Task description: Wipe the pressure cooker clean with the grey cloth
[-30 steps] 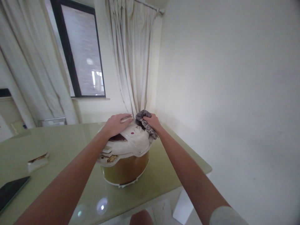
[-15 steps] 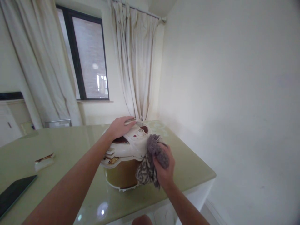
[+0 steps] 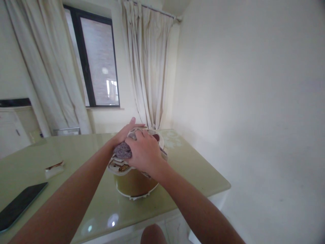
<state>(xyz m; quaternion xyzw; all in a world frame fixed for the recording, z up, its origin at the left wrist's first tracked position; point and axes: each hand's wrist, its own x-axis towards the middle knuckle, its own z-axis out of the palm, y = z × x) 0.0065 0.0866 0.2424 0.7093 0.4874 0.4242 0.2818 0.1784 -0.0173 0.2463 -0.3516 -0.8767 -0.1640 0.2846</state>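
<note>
Clock directions are taken from the appliance, with 12 o'clock away from the wearer. A pale wall rises at 3 o'clock. Below lies the green worktop, with the appliance, a squat pot-like unit with a white lid and a gold-green body, standing upright near its closest edge. Half a second earlier the cloth hung against the 4 o'clock flank; it now bears on the lid's upper face towards 9 o'clock, so the work appears to have passed from side to top. The notched, brown-stained cut-out in the lid points to about 7 o'clock, and a dark red recess shows at 2. The body's axis is vertical; with the lid largely covered, any longer horizontal axis cannot be told.

The right hand reaches in from 4 o'clock, its fingers closed over the cloth, which is bunched, bulges out towards 9 o'clock and has no clear long axis. The left hand lies at the lid's 10 o'clock edge, fingers extended and gripping nothing visible; its contact beneath is partly hidden.

A dark flat slab lies well apart, between 8 and 9 o'clock, its long axis running from 8 to 2. Smallest is a white piece with a brown edge, at 9.
</note>
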